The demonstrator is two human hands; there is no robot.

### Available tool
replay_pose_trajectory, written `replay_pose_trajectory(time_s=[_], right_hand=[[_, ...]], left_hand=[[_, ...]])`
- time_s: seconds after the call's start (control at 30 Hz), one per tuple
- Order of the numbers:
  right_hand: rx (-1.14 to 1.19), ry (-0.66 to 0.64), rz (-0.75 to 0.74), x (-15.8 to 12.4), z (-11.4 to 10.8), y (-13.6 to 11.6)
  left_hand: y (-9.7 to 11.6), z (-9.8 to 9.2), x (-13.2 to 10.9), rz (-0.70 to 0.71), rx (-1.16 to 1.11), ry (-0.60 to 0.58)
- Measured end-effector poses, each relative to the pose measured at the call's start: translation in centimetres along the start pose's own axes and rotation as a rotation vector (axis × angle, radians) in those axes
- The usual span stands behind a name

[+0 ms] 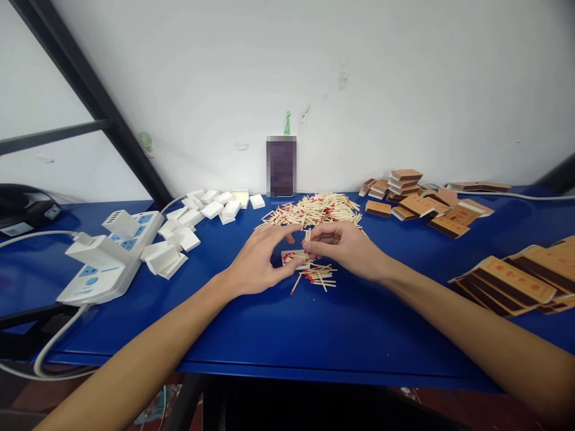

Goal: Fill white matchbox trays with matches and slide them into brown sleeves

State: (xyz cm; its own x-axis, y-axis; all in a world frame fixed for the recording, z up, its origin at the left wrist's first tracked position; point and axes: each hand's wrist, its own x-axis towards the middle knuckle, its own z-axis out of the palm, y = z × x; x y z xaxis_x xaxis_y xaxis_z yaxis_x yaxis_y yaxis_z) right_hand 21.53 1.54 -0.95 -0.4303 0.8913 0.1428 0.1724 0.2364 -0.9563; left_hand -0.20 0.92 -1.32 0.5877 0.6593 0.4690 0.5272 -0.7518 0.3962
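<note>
A white matchbox tray with red-tipped matches in it lies on the blue table between my hands. My right hand pinches a few matches upright over the tray's right end. To the left of the tray, my left hand has its thumb and fingers apart, the thumb reaching to the tray's edge. Loose matches lie just in front of the tray. Behind both hands spreads a big heap of matches.
Several white inner trays are strewn at the back left, near a power strip with plugs and cables. Matchbox sleeves pile up at the back right, and more sleeves lie nearer on the right. A white wall stands behind.
</note>
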Motion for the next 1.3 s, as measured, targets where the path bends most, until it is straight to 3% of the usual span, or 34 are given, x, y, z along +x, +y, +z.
replay_pose_trajectory(time_s=[0.17, 0.37, 0.63, 0.83, 0.97, 1.1, 1.3], right_hand=[[-0.043, 0.086, -0.09, 0.1, 0.5, -0.1], [-0.159, 0.067, -0.185, 0.2, 1.1, 0.5], [-0.479, 0.025, -0.29, -0.1, 0.5, 0.8], [-0.73, 0.046, -0.405, -1.0, -0.6, -0.7], [-0.962, -0.066, -0.299, -2.1, -1.3, -1.7], [-1.13, -0.098, -0.236, -2.6, -1.1, -1.8], [-1.052, -0.158, -0.192, -2.3, -0.1, -1.5]], left_hand=[[0.0, 0.4, 0.0, -0.017, 0.03, -0.039], [-0.5, 0.6, -0.1, -0.045, 0.02, -0.118], [-0.9, 0.7, -0.1, -0.033, -0.019, -0.115], [-0.9, 0.4, 0.0, -0.028, -0.011, -0.161], [-0.7, 0.1, 0.1, -0.01, 0.042, -0.229], [-0.7, 0.1, 0.1, -0.055, 0.111, -0.192], [0.1, -0.5, 0.0, 0.032, 0.198, -0.092]])
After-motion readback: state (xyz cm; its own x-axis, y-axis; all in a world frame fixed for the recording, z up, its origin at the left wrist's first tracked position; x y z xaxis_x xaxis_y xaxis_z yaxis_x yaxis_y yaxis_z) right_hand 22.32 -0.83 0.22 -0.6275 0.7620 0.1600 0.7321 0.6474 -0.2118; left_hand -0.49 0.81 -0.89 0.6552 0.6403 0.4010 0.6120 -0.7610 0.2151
